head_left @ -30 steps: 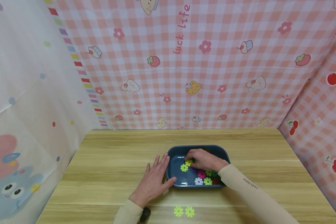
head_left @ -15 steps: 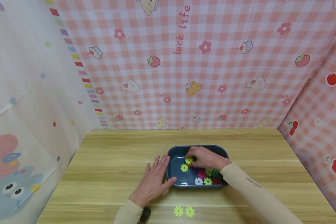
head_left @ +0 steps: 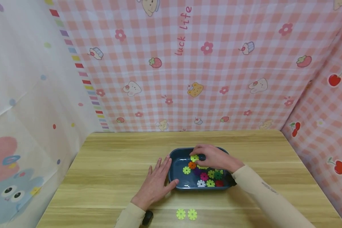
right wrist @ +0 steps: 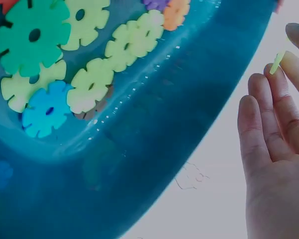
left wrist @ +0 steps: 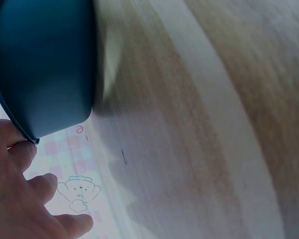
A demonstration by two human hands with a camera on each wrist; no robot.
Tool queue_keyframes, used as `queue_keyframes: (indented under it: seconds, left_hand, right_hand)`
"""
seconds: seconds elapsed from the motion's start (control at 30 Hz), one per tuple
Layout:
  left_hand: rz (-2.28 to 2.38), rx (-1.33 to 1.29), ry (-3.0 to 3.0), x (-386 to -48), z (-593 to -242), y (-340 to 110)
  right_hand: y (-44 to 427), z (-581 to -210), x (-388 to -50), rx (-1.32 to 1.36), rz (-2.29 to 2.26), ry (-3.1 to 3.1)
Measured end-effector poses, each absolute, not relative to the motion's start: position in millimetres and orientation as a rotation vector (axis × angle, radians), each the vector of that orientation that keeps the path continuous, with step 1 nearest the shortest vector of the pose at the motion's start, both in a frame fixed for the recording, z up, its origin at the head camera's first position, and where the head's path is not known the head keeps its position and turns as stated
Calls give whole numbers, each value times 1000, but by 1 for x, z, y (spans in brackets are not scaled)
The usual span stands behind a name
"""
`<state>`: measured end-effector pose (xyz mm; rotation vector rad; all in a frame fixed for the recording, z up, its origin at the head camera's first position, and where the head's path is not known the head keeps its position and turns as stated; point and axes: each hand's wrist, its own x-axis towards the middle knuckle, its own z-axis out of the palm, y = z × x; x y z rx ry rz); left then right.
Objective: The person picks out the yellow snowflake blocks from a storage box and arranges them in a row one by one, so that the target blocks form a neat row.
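My right hand is over the back of a dark blue tray. Between thumb and forefinger it pinches a yellow-green snowflake disc, which appears edge-on in the right wrist view. Several notched snowflake discs lie in the tray: an orange disc, a white one, a dark green one, a blue one and more yellow-green ones. My left hand rests at the tray's left end, fingers extended and touching the rim; its thumb is by the front left corner.
Two yellow-green discs lie side by side on the wooden table, in front of the tray. A small black object shows beside the left wrist. Patterned cloth hangs behind the table and on both sides.
My right hand has lifted slightly and moved right with the pinched yellow-green disc, uncovering the orange disc and others. My left hand has stayed at the tray's end.
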<state>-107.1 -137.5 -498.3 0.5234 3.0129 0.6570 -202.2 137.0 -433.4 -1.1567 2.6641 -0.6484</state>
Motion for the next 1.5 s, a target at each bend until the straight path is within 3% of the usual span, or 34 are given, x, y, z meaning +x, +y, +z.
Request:
queue_keyframes:
  seconds: [1.5]
  left_hand:
    - [657, 502, 3010, -107, -498, -135]
  right_hand:
    - [174, -438, -118, -1241, -946, 2742]
